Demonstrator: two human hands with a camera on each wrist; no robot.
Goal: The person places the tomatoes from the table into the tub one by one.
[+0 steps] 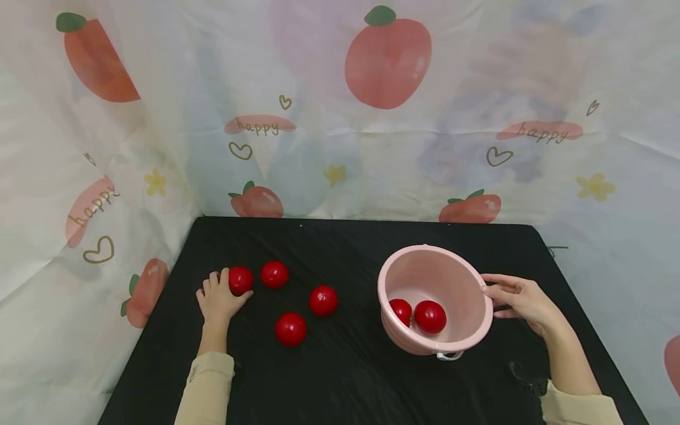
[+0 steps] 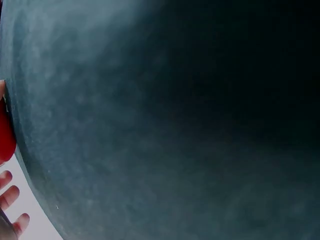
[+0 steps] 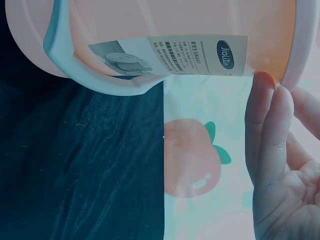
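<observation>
Tabletop (image 1: 350, 386), left hand (image 1: 219, 302) cupping ball (image 1: 241, 281), right (image 1: 526, 302) pinching bucket (image 1: 446, 274)

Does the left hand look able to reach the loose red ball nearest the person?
Probably yes: only bare table separates the left hand from that ball, though the hand is at another ball.

From here I see red balls (image 1: 274, 275), a pink bucket (image 1: 432, 273) and, past the black tabletop's (image 1: 350, 378) far edge, fruit-printed pale cloth (image 1: 319, 65).

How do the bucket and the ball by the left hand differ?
The bucket is far larger than the ball. The bucket is pale pink; the ball bright red. The right hand pinches the bucket's rim; the left hand lies beside the ball. Both look smooth.
</observation>
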